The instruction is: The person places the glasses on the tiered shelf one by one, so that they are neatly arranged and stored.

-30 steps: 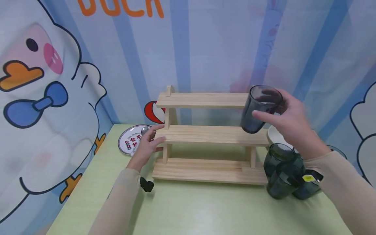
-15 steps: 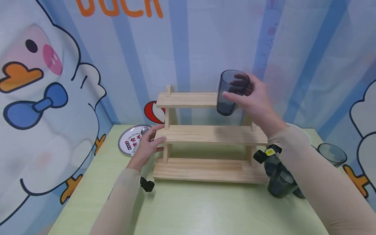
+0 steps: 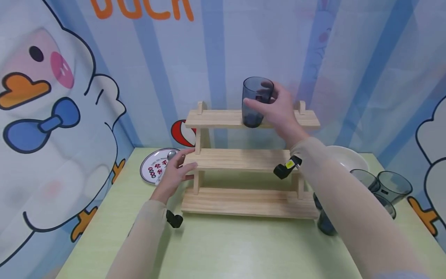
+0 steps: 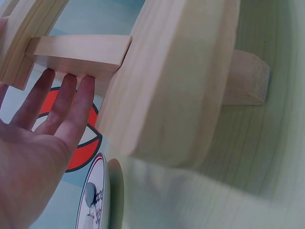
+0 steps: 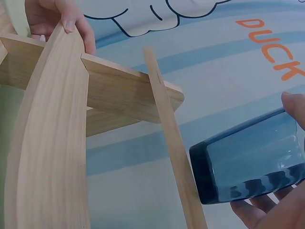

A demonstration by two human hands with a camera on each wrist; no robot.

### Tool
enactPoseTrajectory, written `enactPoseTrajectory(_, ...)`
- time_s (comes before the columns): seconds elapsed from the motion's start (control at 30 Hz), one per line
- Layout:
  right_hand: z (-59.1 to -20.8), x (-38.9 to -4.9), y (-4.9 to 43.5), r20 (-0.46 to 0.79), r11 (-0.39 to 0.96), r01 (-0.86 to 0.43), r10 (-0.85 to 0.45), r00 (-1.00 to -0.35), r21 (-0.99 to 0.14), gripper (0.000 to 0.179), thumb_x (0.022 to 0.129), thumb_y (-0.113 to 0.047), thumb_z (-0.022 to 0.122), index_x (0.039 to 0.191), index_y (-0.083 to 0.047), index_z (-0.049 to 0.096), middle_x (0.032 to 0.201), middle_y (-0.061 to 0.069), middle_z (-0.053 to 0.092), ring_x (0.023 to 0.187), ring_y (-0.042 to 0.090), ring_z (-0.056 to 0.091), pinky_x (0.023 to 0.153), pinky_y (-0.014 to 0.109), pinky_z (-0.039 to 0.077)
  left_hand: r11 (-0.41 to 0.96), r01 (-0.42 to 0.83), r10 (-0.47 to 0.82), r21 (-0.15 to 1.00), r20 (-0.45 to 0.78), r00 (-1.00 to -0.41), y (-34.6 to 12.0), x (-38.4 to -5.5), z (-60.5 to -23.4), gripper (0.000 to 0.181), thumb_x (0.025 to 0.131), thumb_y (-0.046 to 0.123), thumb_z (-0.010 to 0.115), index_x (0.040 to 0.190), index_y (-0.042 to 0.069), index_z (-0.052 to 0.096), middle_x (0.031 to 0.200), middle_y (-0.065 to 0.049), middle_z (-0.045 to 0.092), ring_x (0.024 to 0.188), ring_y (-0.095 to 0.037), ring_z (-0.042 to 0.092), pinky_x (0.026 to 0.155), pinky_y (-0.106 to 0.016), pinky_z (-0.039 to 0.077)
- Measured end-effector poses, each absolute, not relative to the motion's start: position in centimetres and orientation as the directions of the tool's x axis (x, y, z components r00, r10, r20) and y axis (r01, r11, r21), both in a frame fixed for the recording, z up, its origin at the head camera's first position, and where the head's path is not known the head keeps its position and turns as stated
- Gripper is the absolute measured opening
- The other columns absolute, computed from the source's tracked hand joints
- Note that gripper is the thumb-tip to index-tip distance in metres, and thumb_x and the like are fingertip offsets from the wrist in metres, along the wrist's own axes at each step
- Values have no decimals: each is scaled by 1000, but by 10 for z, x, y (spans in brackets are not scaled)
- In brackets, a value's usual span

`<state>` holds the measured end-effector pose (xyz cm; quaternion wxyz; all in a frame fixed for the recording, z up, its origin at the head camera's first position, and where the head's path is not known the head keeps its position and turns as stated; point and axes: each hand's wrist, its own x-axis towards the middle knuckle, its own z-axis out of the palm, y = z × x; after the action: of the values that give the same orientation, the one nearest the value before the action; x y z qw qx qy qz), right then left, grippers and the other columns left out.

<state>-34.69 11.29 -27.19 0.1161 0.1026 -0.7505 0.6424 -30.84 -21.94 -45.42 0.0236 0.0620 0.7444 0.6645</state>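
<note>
My right hand [image 3: 280, 110] grips a smoked-grey drinking glass [image 3: 253, 112] upright, thumb on its near side. The glass is at the top board of a three-tier wooden display shelf [image 3: 251, 207]; in the right wrist view the base of the glass [image 5: 248, 160] meets or nearly meets that board [image 5: 176, 143]. My left hand [image 3: 172, 178] holds the left end of the middle board. In the left wrist view its fingertips [image 4: 86, 86] touch the wooden upright [image 4: 78, 50] below that board.
Several more grey glasses [image 3: 393, 186] stand right of the shelf, partly hidden by my right forearm. Behind them lies a white dish [image 3: 348, 157]. A printed plate [image 3: 153, 164] with a spoon [image 3: 170, 155] sits at the left. A duck-print cloth [image 3: 237, 50] hangs behind.
My right hand has carried the glass leftward from the shelf's right end, raising it to the middle of the top board. My left hand has stayed in place.
</note>
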Motion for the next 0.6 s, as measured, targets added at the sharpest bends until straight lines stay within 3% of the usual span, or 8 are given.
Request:
enactPoseTrajectory(0.23,-267,-356,100,254,186,-249,1,-967,-950,92,82,-40,91,156,-21,40,149,8,54,133,20,54,112,44,51,86,62,121,994,52,-991,-220,-309,-455,56,101,20,71,153,24,52,156,-15,47,134,-41,53,96,-56,60)
enactPoseTrajectory(0.6,-269,-366,88,274,177,-276,-39,-961,-945,88,85,-37,89,154,-19,38,144,11,56,127,21,58,109,43,53,98,59,114,993,47,-992,-219,-309,-455,55,101,20,71,153,25,52,156,-14,48,132,-41,55,95,-55,60)
